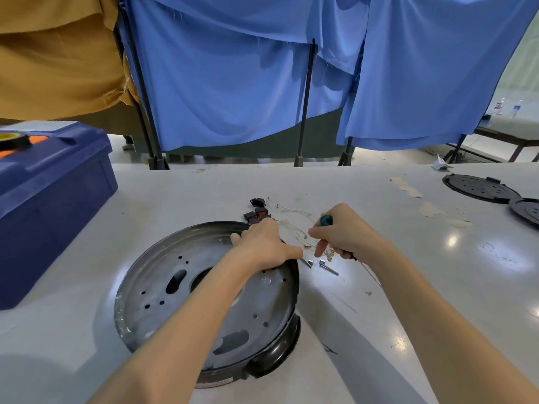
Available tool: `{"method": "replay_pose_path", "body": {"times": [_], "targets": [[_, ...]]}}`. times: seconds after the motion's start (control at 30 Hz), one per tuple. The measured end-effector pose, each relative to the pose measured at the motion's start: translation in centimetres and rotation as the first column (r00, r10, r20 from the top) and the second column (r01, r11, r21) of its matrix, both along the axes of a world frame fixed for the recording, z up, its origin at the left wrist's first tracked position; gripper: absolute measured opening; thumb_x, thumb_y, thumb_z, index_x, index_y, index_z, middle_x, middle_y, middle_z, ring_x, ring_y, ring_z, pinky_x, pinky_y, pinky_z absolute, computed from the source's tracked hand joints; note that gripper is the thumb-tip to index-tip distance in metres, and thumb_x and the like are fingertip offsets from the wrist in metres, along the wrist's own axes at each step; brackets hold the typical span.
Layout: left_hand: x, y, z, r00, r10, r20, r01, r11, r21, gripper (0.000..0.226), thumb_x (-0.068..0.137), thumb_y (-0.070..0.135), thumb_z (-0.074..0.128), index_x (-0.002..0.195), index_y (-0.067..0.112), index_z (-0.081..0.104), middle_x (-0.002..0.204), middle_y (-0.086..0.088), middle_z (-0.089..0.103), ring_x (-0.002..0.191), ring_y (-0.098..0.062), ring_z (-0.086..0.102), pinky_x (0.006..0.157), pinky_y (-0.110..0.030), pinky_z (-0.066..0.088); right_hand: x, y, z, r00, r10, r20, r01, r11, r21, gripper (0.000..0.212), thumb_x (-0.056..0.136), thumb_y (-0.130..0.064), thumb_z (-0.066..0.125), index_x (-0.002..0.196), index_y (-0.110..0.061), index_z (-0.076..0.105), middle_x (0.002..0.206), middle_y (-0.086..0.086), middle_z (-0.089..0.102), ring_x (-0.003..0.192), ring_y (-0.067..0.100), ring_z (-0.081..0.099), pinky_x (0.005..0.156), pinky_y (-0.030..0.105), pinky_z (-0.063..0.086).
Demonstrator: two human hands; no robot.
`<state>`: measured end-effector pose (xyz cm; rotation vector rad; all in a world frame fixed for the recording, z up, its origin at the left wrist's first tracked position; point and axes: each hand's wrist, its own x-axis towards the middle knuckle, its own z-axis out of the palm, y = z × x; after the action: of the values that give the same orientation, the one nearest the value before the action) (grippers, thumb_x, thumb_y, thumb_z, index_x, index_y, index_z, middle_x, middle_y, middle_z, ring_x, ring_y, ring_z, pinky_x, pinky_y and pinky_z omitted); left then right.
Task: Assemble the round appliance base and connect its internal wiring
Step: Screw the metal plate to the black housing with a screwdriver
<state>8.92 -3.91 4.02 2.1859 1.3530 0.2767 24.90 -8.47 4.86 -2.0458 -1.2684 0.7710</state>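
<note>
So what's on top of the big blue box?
A dark roll of tape sits on the blue box, by an orange patch. Its lid hides whatever is inside.

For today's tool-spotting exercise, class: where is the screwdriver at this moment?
In the head view, the screwdriver is gripped in the right hand, right of the metal base, over the loose wires on the table.
</note>
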Motion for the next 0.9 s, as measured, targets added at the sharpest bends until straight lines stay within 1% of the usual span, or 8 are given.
{"method": "replay_pose_path", "body": {"times": [0.1, 0.13, 0.17, 0.23, 0.47, 0.53, 0.67, 0.9], "targets": [[-0.8, -0.3, 0.6, 0.993, -0.111, -0.034, 0.109, 0.992, -0.062, 0.042, 0.075, 0.035, 0.071, 0.054, 0.015, 0.040, 0.048, 0.003, 0.045, 0.095, -0.025, 0.060, 0.076, -0.036, 0.036, 1.9, -0.1, -0.5, 0.998, -0.031, 0.061, 0.033, 0.999, -0.023, 0.018, 0.088, -0.004, 0.061, 0.096, 0.012, 0.062, 0.062, 0.014, 0.071, 0.028, 0.011, 0.036, 0.035, 0.017, 0.031], [-1.1, -0.3, 0.7, 0.988, -0.156, -0.016, 0.154, 0.983, -0.102, 0.039, 0.075, 0.031, 0.072, 0.054, 0.013, 0.044, 0.045, 0.007, 0.042, 0.057, -0.027, 0.049, 0.067, -0.032, 0.031, 2.5, -0.2, -0.7, 0.995, -0.026, 0.098, 0.030, 0.999, -0.042, 0.014, 0.086, -0.002, 0.062, 0.092, 0.011, 0.064, 0.058, 0.012, 0.069, 0.029, 0.012, 0.036, 0.036, 0.017, 0.031], [-1.3, -0.3, 0.8, 0.981, -0.196, 0.007, 0.195, 0.971, -0.138, 0.034, 0.075, 0.028, 0.073, 0.057, 0.011, 0.051, 0.046, 0.007, 0.041, 0.056, -0.012, 0.030, 0.060, -0.029, 0.028, 2.9, -0.2, -0.9, 0.990, -0.010, 0.140, 0.019, 0.998, -0.060, 0.010, 0.084, 0.000, 0.062, 0.088, 0.009, 0.066, 0.051, 0.007, 0.065, 0.030, 0.013, 0.038, 0.036, 0.018, 0.032], [-1.6, -0.3, 1.1, 0.968, -0.251, 0.010, 0.249, 0.953, -0.171, 0.026, 0.075, 0.029, 0.074, 0.065, 0.006, 0.066, 0.050, 0.004, 0.049, 0.050, -0.015, 0.037, 0.049, -0.022, 0.028, 3.2, -0.2, -1.5, 0.976, 0.041, 0.212, -0.024, 0.996, -0.084, 0.002, 0.079, 0.002, 0.065, 0.080, 0.003, 0.067, 0.048, 0.004, 0.056, 0.037, 0.016, 0.043, 0.041, 0.021, 0.035], [-1.1, -0.8, 2.0, 0.918, -0.378, -0.118, 0.354, 0.917, -0.184, 0.024, 0.072, 0.031, 0.077, 0.058, 0.016, 0.066, 0.047, 0.012, 0.054, 0.045, -0.006, 0.044, 0.051, -0.021, 0.035, 2.3, 0.9, -4.1, 0.916, 0.091, 0.392, -0.051, 0.992, -0.113, 0.019, 0.078, -0.008, 0.071, 0.093, 0.002, 0.065, 0.091, 0.017, 0.067, 0.071, 0.028, 0.058, 0.072, 0.040, 0.055], [-1.1, -0.8, 2.1, 0.908, -0.397, -0.130, 0.370, 0.909, -0.190, 0.021, 0.072, 0.030, 0.078, 0.066, 0.012, 0.069, 0.053, 0.011, 0.058, 0.050, -0.007, 0.047, 0.055, -0.022, 0.038, 2.0, 1.1, -4.4, 0.897, 0.103, 0.429, -0.060, 0.992, -0.113, 0.019, 0.080, -0.007, 0.068, 0.095, 0.002, 0.062, 0.097, 0.017, 0.064, 0.080, 0.032, 0.064, 0.078, 0.043, 0.055], [-1.2, -1.1, 2.4, 0.905, -0.405, -0.132, 0.376, 0.905, -0.198, 0.027, 0.072, 0.029, 0.078, 0.083, 0.004, 0.072, 0.067, 0.005, 0.062, 0.058, -0.010, 0.051, 0.059, -0.024, 0.041, 1.7, 1.1, -4.6, 0.856, 0.150, 0.494, -0.080, 0.984, -0.159, 0.016, 0.083, -0.008, 0.064, 0.097, -0.003, 0.059, 0.096, 0.014, 0.062, 0.086, 0.033, 0.065, 0.069, 0.034, 0.049], [-1.3, -1.2, 2.7, 0.876, -0.457, -0.153, 0.424, 0.882, -0.207, 0.020, 0.074, 0.029, 0.078, 0.064, 0.018, 0.065, 0.047, 0.015, 0.054, 0.038, 0.003, 0.044, 0.052, -0.021, 0.037, 2.1, 0.7, -4.0, 0.875, 0.106, 0.472, -0.063, 0.992, -0.106, 0.016, 0.086, -0.008, 0.061, 0.098, 0.002, 0.059, 0.098, 0.019, 0.064, 0.080, 0.031, 0.058, 0.067, 0.035, 0.045]]}}
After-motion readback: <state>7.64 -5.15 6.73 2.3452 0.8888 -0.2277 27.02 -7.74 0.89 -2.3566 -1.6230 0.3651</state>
